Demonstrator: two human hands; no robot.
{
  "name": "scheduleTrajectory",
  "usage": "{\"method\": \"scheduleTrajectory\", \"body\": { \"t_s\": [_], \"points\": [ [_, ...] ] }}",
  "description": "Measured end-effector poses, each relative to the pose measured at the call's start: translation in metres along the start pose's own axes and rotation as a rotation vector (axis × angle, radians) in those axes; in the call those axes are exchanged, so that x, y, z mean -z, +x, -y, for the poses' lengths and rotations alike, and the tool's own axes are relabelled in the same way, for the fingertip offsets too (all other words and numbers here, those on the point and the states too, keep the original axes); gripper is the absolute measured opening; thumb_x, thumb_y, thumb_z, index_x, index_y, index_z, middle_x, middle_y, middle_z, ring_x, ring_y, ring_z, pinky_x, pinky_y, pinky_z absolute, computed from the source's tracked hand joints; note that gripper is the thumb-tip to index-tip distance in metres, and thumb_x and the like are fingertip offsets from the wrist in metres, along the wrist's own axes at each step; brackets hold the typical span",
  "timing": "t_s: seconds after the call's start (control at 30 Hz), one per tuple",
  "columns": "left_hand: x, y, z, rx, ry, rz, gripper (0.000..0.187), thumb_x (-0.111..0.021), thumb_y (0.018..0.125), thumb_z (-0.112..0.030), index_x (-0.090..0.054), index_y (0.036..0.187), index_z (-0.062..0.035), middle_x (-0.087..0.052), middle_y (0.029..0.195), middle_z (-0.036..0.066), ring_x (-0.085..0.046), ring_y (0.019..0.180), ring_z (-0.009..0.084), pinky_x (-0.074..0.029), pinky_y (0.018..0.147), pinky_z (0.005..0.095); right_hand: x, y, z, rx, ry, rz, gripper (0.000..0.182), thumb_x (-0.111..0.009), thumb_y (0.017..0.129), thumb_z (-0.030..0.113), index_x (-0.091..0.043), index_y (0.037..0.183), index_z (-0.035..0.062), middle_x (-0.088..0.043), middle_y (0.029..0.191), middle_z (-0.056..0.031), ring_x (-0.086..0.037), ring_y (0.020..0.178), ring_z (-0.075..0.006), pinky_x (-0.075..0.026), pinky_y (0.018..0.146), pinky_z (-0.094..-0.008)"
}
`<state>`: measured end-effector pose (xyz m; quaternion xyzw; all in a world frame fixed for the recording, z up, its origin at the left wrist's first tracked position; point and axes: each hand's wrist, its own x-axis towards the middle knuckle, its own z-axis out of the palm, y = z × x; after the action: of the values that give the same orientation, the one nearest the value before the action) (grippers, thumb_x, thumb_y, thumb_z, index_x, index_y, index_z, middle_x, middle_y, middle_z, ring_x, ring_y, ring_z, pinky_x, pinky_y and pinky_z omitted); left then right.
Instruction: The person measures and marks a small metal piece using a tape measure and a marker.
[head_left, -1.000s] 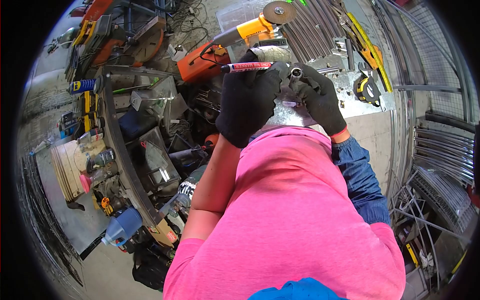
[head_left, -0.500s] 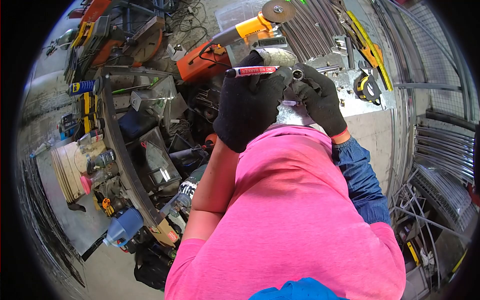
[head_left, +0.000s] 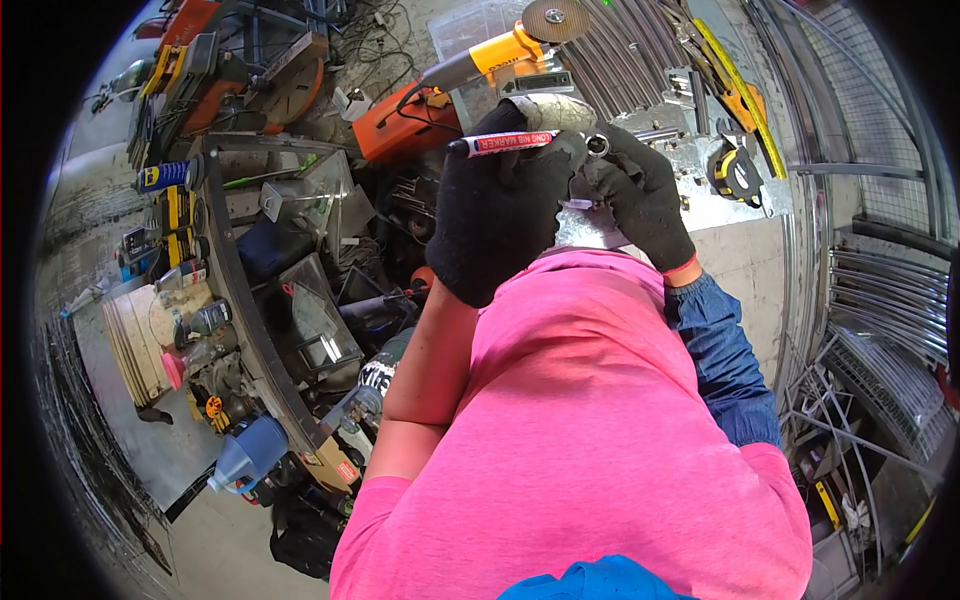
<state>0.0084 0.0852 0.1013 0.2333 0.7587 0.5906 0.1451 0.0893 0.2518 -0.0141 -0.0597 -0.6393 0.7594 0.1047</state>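
Pinching a red-and-white marker (head_left: 510,144) with its dark cap end pointing left, the left hand (head_left: 500,215) wears a black fabric glove, its fingers curled in close to the right hand (head_left: 645,195). The marker lies across the top of that glove, and its other end meets the bunched fingertips. The right hand, in a dark glove with a red cuff edge, grips a small shiny metal tube (head_left: 597,146), whose round, hollow end faces up between the two hands. A small pale purple piece (head_left: 578,204) shows just below the fingers.

Beneath and beyond lies a bright, smooth metal sheet (head_left: 700,185). On it are long, straight metal bars (head_left: 620,60) side by side, a black-and-yellow tape measure (head_left: 738,176) and a long yellow strip (head_left: 745,105). A yellow-and-gray grinder (head_left: 490,55) with a flat, rough brown disc (head_left: 556,18) lies past the hands, near an orange box-shaped thing (head_left: 400,130) with flat sides.

On the left, angular see-through and metal bins (head_left: 315,315) stand inside a dark frame (head_left: 250,340); their contents are hard to make out. Beyond the frame are a translucent blue plastic jug (head_left: 252,450), tilted, and a blue-and-yellow can (head_left: 165,176).
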Motion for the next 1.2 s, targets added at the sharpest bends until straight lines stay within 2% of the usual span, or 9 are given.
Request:
{"method": "scheduleTrajectory", "body": {
  "t_s": [0.2, 0.57, 0.8, 0.87, 0.9, 0.97, 1.1, 1.17, 1.2],
  "points": [
    [0.001, -0.001, 0.008, -0.075, 0.071, -0.006, 0.013, -0.070, 0.092, -0.009, -0.072, 0.104, -0.0018, -0.073, 0.093, 0.014, -0.074, 0.084, 0.0308, -0.058, 0.073, 0.0378, 0.002, 0.001, -0.001, 0.022, -0.077, 0.019, 0.040, -0.065, 0.103, 0.008, -0.061, 0.142, -0.0007, -0.072, 0.118, -0.0082, -0.068, 0.100, -0.0135, -0.058, 0.089, -0.0299],
    [-0.001, -0.001, 0.008, 0.017, -0.121, -0.020, 0.026, -0.062, 0.095, 0.002, -0.069, 0.120, -0.0010, -0.073, 0.091, 0.001, -0.065, 0.075, 0.0067, -0.052, 0.065, 0.0241, 0.001, 0.002, 0.002, 0.041, -0.046, 0.020, 0.040, -0.063, 0.102, 0.004, -0.061, 0.142, 0.0003, -0.071, 0.121, -0.0083, -0.067, 0.105, -0.0133, -0.058, 0.091, -0.0301],
    [0.005, 0.003, 0.016, -0.147, -0.051, 0.002, 0.023, -0.062, 0.096, 0.001, -0.069, 0.117, -0.0002, -0.073, 0.091, 0.001, -0.066, 0.078, 0.0070, -0.052, 0.068, 0.0241, 0.000, 0.003, 0.005, -0.071, -0.014, 0.019, 0.038, -0.061, 0.102, 0.004, -0.063, 0.140, 0.0003, -0.071, 0.122, -0.0083, -0.068, 0.104, -0.0137, -0.057, 0.090, -0.0290],
    [0.007, 0.004, 0.007, 0.058, -0.214, -0.052, 0.007, -0.063, 0.095, -0.001, -0.069, 0.098, 0.0002, -0.068, 0.079, 0.007, -0.071, 0.075, 0.0259, -0.056, 0.072, 0.0337, 0.001, 0.003, 0.003, -0.006, -0.164, -0.008, 0.039, -0.062, 0.101, 0.004, -0.063, 0.140, -0.0005, -0.070, 0.125, -0.0100, -0.067, 0.107, -0.0134, -0.056, 0.091, -0.0283],
    [0.010, 0.003, 0.010, 0.054, -0.213, -0.054, 0.007, -0.063, 0.095, -0.001, -0.069, 0.098, 0.0002, -0.068, 0.079, 0.007, -0.071, 0.075, 0.0259, -0.056, 0.072, 0.0337, 0.000, 0.005, 0.007, -0.003, -0.163, -0.006, 0.039, -0.062, 0.101, 0.004, -0.063, 0.140, -0.0005, -0.070, 0.125, -0.0100, -0.067, 0.107, -0.0134, -0.056, 0.091, -0.0283],
    [0.019, 0.001, 0.019, -0.230, 0.212, 0.070, 0.008, -0.062, 0.097, -0.002, -0.069, 0.096, -0.0004, -0.068, 0.080, 0.005, -0.069, 0.074, 0.0190, -0.054, 0.068, 0.0323, -0.001, 0.005, 0.017, 0.102, -0.165, 0.008, 0.037, -0.060, 0.101, 0.004, -0.064, 0.138, 0.0000, -0.070, 0.128, -0.0116, -0.066, 0.114, -0.0143, -0.056, 0.094, -0.0298],
    [0.014, 0.001, 0.002, -0.403, 0.174, 0.010, 0.009, -0.064, 0.097, -0.006, -0.070, 0.093, -0.0010, -0.066, 0.077, 0.002, -0.065, 0.070, 0.0109, -0.052, 0.064, 0.0294, 0.001, 0.007, 0.021, 0.157, -0.018, 0.064, 0.036, -0.060, 0.100, 0.004, -0.067, 0.135, 0.0019, -0.069, 0.133, -0.0134, -0.065, 0.123, -0.0188, -0.055, 0.097, -0.0319],
    [0.015, -0.006, -0.024, 0.109, -0.216, 0.042, 0.010, -0.068, 0.097, -0.010, -0.071, 0.095, -0.0012, -0.066, 0.076, 0.000, -0.061, 0.069, 0.0053, -0.049, 0.061, 0.0264, -0.001, 0.015, 0.028, 0.404, -0.243, 0.076, 0.033, -0.064, 0.098, 0.005, -0.070, 0.131, 0.0035, -0.068, 0.136, -0.0150, -0.064, 0.129, -0.0269, -0.053, 0.102, -0.0357],
    [0.016, -0.006, -0.024, 0.109, -0.216, 0.042, 0.010, -0.068, 0.097, -0.010, -0.071, 0.095, -0.0012, -0.066, 0.076, 0.000, -0.061, 0.069, 0.0053, -0.049, 0.061, 0.0264, 0.000, 0.017, 0.027, 0.404, -0.243, 0.076, 0.033, -0.064, 0.098, 0.005, -0.070, 0.131, 0.0035, -0.068, 0.136, -0.0150, -0.064, 0.129, -0.0269, -0.053, 0.102, -0.0357]
  ]
}}
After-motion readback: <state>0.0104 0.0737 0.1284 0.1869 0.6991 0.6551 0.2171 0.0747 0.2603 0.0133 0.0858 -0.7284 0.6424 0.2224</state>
